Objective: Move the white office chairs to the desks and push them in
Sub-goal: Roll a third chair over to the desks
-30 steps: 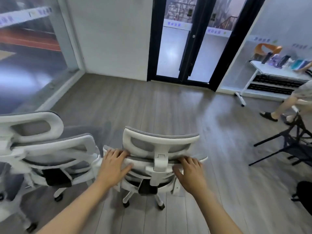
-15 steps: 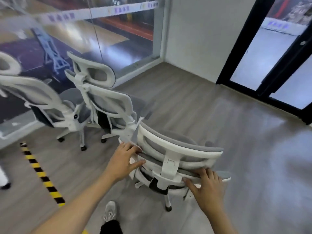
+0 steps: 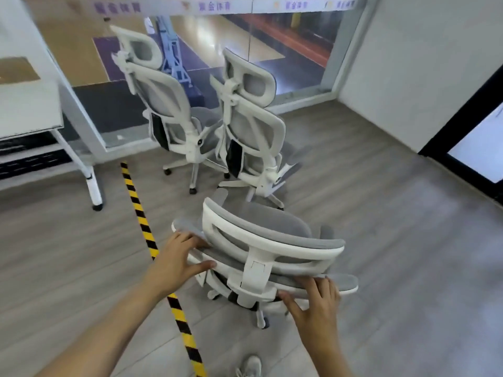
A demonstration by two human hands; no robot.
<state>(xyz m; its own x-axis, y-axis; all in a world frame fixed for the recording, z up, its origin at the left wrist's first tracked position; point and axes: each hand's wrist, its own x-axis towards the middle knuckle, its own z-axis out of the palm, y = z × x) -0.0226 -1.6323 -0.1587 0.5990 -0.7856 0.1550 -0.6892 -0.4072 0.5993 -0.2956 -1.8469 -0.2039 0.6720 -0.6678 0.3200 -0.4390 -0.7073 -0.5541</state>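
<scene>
At the far left a white table point(image 3: 30, 110) on a castered leg stands beside the glass wall, and a yellow-and-black floor stripe point(image 3: 141, 221) runs from near it down toward the person. The left hand point(image 3: 175, 263) grips the left end of the backrest top of the near chair point(image 3: 261, 240), fingers curled over the grey padded edge and thumb pressed against the white frame below. That chair stands on the wood floor just right of the stripe, well apart from the table, with its back to the person. Behind it two more white office chairs, the left parked chair point(image 3: 166, 110) and the right parked chair point(image 3: 250, 126), wait by the glass. The right hand point(image 3: 315, 303) holds the right end of the same backrest, fingers over the top and thumb under. Judging by the plastic frame, mesh and five-caster base, this chair should be moderately heavy but roll freely; the backrest rim looks stiff enough to steer by, while the headrest probably pivots and makes a poor handle. A grip low and wide on the rim should curb swivelling and tipping.
</scene>
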